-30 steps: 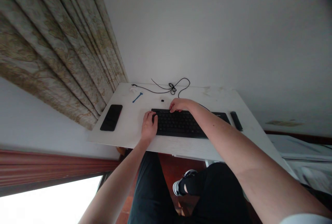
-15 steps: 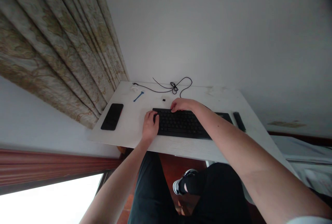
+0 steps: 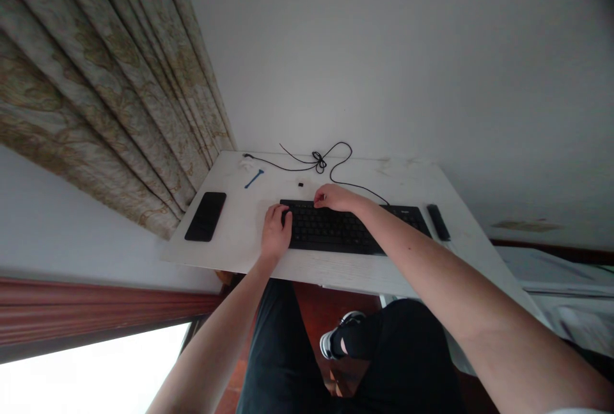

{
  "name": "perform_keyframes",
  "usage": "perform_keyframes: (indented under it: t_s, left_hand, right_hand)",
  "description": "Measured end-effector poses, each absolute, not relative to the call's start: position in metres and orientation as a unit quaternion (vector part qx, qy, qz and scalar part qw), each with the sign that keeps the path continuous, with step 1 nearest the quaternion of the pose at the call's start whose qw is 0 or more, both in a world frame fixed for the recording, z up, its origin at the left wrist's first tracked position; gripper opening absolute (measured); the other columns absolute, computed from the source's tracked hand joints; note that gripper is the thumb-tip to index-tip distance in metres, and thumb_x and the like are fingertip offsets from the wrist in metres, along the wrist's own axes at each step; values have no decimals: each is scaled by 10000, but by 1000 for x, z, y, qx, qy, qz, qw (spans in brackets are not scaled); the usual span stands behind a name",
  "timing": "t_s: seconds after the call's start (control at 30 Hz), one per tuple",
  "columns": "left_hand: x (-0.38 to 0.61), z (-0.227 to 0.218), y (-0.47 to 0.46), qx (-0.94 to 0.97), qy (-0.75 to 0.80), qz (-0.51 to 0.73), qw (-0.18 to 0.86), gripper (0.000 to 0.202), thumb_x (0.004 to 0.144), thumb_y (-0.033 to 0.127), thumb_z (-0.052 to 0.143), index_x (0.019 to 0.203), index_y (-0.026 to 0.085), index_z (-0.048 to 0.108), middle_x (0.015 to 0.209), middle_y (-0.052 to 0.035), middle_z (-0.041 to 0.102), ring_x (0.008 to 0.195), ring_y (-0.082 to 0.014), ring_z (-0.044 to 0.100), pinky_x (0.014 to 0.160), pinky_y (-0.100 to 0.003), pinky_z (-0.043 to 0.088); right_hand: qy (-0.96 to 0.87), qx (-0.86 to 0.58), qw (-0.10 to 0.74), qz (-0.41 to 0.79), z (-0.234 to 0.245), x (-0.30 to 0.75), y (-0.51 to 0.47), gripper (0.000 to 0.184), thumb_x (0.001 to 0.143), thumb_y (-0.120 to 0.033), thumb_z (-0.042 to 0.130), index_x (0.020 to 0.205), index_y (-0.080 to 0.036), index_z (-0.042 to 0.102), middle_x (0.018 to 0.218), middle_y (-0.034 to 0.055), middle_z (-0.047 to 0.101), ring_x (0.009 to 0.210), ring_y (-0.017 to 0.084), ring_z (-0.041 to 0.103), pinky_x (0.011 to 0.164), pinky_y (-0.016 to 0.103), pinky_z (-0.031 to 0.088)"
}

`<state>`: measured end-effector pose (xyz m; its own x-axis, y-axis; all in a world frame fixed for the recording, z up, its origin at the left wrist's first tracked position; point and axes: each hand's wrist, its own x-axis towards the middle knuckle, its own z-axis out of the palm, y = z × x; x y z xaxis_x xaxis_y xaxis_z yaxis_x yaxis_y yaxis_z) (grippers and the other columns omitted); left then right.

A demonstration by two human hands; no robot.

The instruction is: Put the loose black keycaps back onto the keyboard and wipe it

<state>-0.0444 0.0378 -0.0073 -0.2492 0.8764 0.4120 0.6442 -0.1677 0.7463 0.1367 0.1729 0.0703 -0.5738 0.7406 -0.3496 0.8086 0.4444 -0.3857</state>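
Observation:
A black keyboard (image 3: 348,232) lies on the white desk (image 3: 240,235). My left hand (image 3: 275,232) is closed on the keyboard's left end, thumb against its edge. My right hand (image 3: 332,198) rests on the top rows of keys near the left. Its fingers are curled down and pressed together, and whatever is under the fingertips is hidden. A small black piece (image 3: 300,184) lies just behind the keyboard. A thin blue tool (image 3: 254,178) lies farther back on the left.
A black phone (image 3: 206,215) lies flat at the desk's left edge. A tangled black cable (image 3: 316,160) runs along the back by the wall. A slim black object (image 3: 438,222) sits right of the keyboard. Patterned curtains (image 3: 119,94) hang at left. My legs are under the desk.
My right hand has drawn slightly back from the keyboard's far edge onto the keys, uncovering the cable behind it. My left hand stays on the keyboard's left end.

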Motion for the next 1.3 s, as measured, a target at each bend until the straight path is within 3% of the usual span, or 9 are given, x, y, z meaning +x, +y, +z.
perform_keyframes:
  t_s: [0.33, 0.6, 1.3]
  left_hand:
    - [-46, -7, 38, 602, 634, 469, 123, 174, 971, 250, 473, 1075, 211, 607, 1127, -93, 610, 1145, -220, 570, 1057, -424, 456]
    - [-45, -7, 37, 602, 636, 467, 125, 182, 974, 255, 469, 1082, 211, 609, 1134, -96, 611, 1168, -224, 562, 1064, -427, 451]
    - [-45, -7, 37, 604, 637, 464, 121, 185, 982, 274, 461, 1074, 212, 609, 1114, -93, 618, 1157, -224, 568, 1048, -427, 457]
  right_hand:
    - [856, 413, 107, -292, 72, 136, 181, 221, 870, -281, 634, 987, -165, 779, 997, 84, 759, 915, 209, 671, 790, 263, 459]
    - [827, 463, 144, -284, 78, 128, 185, 251, 826, -311, 682, 984, -145, 783, 975, 101, 759, 913, 233, 683, 763, 280, 474]
    - [798, 512, 111, -298, 78, 129, 178, 258, 799, -322, 724, 977, -147, 789, 964, 93, 766, 906, 231, 686, 754, 273, 483]
